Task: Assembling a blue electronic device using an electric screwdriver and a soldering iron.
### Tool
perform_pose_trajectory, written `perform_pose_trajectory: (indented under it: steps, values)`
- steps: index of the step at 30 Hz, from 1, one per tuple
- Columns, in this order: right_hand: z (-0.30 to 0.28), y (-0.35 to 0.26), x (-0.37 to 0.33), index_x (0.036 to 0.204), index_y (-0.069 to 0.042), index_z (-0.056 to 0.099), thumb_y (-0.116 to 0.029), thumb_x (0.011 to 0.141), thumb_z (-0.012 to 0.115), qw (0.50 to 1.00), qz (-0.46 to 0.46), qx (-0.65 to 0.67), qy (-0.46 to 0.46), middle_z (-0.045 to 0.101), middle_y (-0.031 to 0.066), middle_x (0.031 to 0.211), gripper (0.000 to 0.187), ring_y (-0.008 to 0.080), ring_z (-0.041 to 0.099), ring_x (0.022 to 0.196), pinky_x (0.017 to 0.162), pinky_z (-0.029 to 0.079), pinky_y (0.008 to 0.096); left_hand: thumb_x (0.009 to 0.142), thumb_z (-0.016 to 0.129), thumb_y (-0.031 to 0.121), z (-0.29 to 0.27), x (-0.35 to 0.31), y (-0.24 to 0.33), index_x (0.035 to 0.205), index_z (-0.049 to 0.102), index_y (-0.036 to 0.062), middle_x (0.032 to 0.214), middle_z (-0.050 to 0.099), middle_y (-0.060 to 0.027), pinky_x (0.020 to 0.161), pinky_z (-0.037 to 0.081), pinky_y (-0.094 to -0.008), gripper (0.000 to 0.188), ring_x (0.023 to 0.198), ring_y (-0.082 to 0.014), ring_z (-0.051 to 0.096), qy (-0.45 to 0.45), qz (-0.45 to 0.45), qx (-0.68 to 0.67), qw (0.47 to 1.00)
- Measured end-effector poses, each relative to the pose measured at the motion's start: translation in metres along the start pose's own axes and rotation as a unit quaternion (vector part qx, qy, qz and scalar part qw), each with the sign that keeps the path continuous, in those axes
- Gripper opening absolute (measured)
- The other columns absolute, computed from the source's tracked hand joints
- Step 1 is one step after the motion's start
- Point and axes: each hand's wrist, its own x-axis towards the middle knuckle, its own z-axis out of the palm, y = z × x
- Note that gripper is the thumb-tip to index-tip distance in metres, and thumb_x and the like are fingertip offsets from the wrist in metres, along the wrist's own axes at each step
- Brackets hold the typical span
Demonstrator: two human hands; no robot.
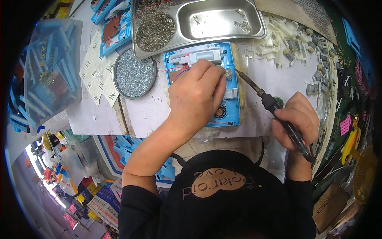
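Right hand (pixel 299 119) around 1 soldering iron (pixel 271 102) — left hand (pixel 197 93) over 1 blue casing (pixel 234 108)

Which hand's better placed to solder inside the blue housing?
Right, probably: the right hand grips the soldering iron, its tip near the right edge of the blue housing. The left hand is over the housing, without an iron.

Left hand (pixel 197 93) over an open blue plastic casing (pixel 233 99); at its four o'clock the right hand (pixel 297 119) grips a soldering iron (pixel 271 102), tip (pixel 238 72) near the two o'clock edge; screw dish (pixel 135 97) at nine, steel tray (pixel 217 24) at twelve
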Motion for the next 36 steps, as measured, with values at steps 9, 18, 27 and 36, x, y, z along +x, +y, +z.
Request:
perform_pose_trajectory:
  steps: [9,18,27,36]
  values:
    - [-0.0032,-0.0006,-0.0007,0.095,-0.002,0.070,0.002,0.069,0.079,1.000,-0.002,0.000,0.006,0.052,0.0041,0.063,0.027,0.0215,0.048,0.054,0.049,0.036,0.0316,0.083,0.077,0.003,-0.0009,0.0003,0.0009,0.094,0.072,0.0049,0.090,0.067,-0.0085,0.064,0.053,-0.0338,0.012,0.072,-0.0254,0.067,-0.002,-0.003,0.001,1.000]
    - [-0.0033,-0.0003,-0.0026,0.095,-0.002,0.070,0.002,0.068,0.079,1.000,0.002,-0.004,0.008,0.052,0.0042,0.064,0.029,0.0212,0.048,0.054,0.049,0.036,0.0315,0.082,0.077,0.007,0.0030,-0.0020,-0.0005,0.091,0.072,0.0086,0.092,0.066,-0.0035,0.063,0.053,-0.0342,0.010,0.071,-0.0237,0.067,0.025,-0.002,0.003,1.000]
    - [-0.0016,-0.0015,-0.0011,0.096,-0.001,0.070,0.002,0.068,0.079,1.000,-0.002,-0.004,0.008,0.053,0.0041,0.064,0.030,0.0210,0.049,0.054,0.049,0.036,0.0315,0.082,0.077,0.001,-0.0013,-0.0017,0.0019,0.097,0.073,0.0033,0.093,0.069,-0.0092,0.064,0.055,-0.0332,0.015,0.073,-0.0251,0.069,0.008,-0.006,-0.001,1.000]
    - [-0.0001,-0.0002,-0.0014,0.096,-0.001,0.070,0.001,0.069,0.079,1.000,-0.006,0.003,0.013,0.053,0.0040,0.063,0.029,0.0206,0.049,0.054,0.049,0.036,0.0309,0.083,0.076,0.007,0.0018,-0.0018,-0.0008,0.092,0.072,0.0078,0.091,0.066,-0.0036,0.062,0.052,-0.0328,0.010,0.070,-0.0227,0.067,0.024,0.006,0.003,1.000]
